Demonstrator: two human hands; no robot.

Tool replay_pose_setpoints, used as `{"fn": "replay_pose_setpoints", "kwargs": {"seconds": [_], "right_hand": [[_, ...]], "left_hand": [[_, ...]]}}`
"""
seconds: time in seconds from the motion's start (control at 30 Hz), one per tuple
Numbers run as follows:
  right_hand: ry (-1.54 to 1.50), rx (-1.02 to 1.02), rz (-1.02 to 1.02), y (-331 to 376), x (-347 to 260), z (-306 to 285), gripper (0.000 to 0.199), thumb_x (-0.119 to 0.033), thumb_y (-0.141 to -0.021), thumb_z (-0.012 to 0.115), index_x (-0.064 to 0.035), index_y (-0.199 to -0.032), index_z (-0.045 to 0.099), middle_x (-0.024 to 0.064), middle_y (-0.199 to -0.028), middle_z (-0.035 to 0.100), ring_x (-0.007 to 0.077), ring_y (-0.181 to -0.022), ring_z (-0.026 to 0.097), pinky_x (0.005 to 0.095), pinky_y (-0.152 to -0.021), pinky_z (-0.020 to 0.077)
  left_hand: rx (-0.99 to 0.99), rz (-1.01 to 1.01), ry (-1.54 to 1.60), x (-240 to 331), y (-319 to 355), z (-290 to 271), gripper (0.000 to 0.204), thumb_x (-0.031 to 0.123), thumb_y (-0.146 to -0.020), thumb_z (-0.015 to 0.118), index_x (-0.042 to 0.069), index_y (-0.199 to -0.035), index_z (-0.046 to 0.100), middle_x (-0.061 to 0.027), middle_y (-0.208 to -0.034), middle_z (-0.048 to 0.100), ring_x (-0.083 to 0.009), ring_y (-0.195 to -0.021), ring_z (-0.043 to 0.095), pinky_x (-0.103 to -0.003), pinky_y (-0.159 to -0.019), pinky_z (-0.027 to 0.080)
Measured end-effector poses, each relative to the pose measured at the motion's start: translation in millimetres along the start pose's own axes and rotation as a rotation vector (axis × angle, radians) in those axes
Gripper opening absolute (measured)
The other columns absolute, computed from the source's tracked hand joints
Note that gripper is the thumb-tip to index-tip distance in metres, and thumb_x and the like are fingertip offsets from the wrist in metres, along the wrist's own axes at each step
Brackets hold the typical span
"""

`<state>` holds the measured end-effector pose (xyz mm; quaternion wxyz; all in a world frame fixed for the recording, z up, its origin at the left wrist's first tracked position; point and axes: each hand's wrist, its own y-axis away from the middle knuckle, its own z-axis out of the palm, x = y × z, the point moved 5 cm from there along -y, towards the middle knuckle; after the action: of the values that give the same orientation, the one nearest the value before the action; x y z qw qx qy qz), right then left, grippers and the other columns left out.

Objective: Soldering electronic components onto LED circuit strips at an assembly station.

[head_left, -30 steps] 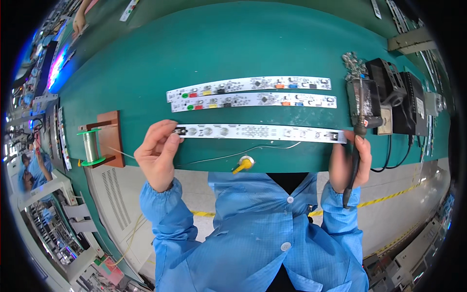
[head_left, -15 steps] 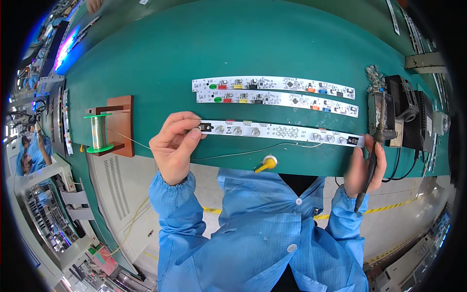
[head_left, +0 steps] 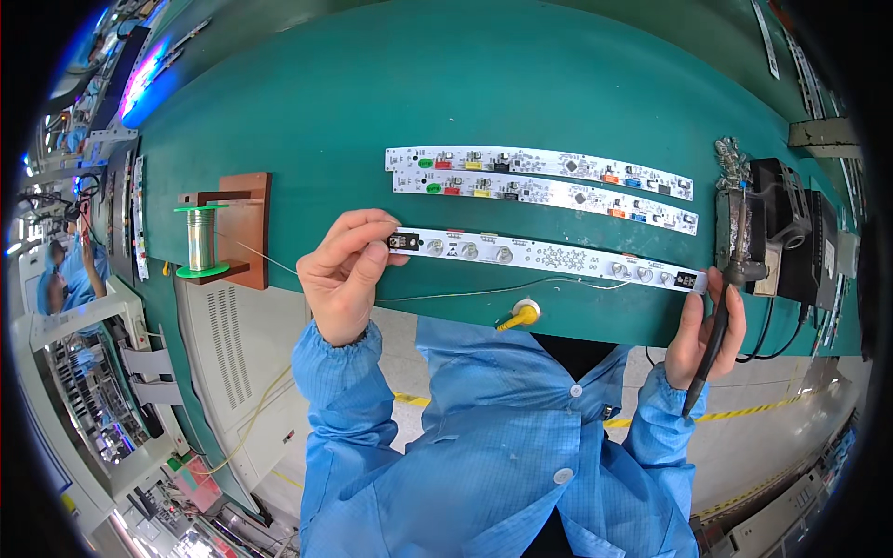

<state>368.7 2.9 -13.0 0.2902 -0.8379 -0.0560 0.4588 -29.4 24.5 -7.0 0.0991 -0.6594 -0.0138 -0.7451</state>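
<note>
While wire is being held on a spool, a white strip is being held over the table, its left end pinched by the fingers of the left hand, its right end steadied by those of the right hand, by which a soldering iron is also being gripped. Bending is probably being best avoided by level support.

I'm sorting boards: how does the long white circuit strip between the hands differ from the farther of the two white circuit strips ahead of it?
The held white circuit strip shows pale round parts; the farther white circuit strip shows small coloured blocks. The left hand and right hand meet the held strip's ends; the farther strip lies untouched. Both are long and narrow.
</note>
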Motion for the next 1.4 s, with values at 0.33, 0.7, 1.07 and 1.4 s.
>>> {"fn": "replay_pose_setpoints", "kwargs": {"seconds": [0.33,0.7,1.07,1.4], "right_hand": [[-0.034,0.036,0.066,4,-1,-1,0.048,0.010,-0.088,0.062,0.0025,-0.133,0.048,0.0266,-0.122,0.061,0.0320,-0.116,0.060,0.0427,-0.101,0.0475],[-0.056,-0.069,-0.036,-7,-13,2,0.056,0.017,-0.079,0.065,-0.0003,-0.129,0.048,0.0272,-0.117,0.062,0.0328,-0.112,0.062,0.0430,-0.097,0.0480],[-0.091,-0.154,-0.206,-18,-18,-1,0.059,0.015,-0.070,0.074,-0.0081,-0.121,0.054,0.0214,-0.102,0.070,0.0331,-0.096,0.067,0.0430,-0.084,0.0526],[-0.123,-0.159,-0.231,-20,-17,-2,0.056,0.015,-0.069,0.076,-0.0074,-0.117,0.057,0.0183,-0.095,0.072,0.0325,-0.088,0.069,0.0427,-0.080,0.0528]], "left_hand": [[-0.035,0.021,-0.092,3,-1,4,0.022,-0.011,-0.087,0.055,-0.007,-0.104,0.069,-0.0226,-0.114,0.064,-0.0238,-0.096,0.067,-0.031,-0.074,0.060],[-0.017,0.073,-0.130,-12,1,-18,0.021,-0.009,-0.088,0.056,-0.008,-0.106,0.067,-0.0231,-0.116,0.063,-0.0216,-0.097,0.065,-0.026,-0.074,0.059],[-0.018,0.043,-0.188,-11,1,-15,0.020,0.002,-0.095,0.060,-0.002,-0.113,0.067,-0.0180,-0.123,0.062,-0.0148,-0.095,0.064,-0.021,-0.075,0.055],[-0.002,0.014,-0.149,-17,-1,-18,0.020,-0.003,-0.091,0.061,-0.006,-0.110,0.067,-0.0215,-0.118,0.063,-0.0182,-0.094,0.065,-0.024,-0.075,0.058]]}}
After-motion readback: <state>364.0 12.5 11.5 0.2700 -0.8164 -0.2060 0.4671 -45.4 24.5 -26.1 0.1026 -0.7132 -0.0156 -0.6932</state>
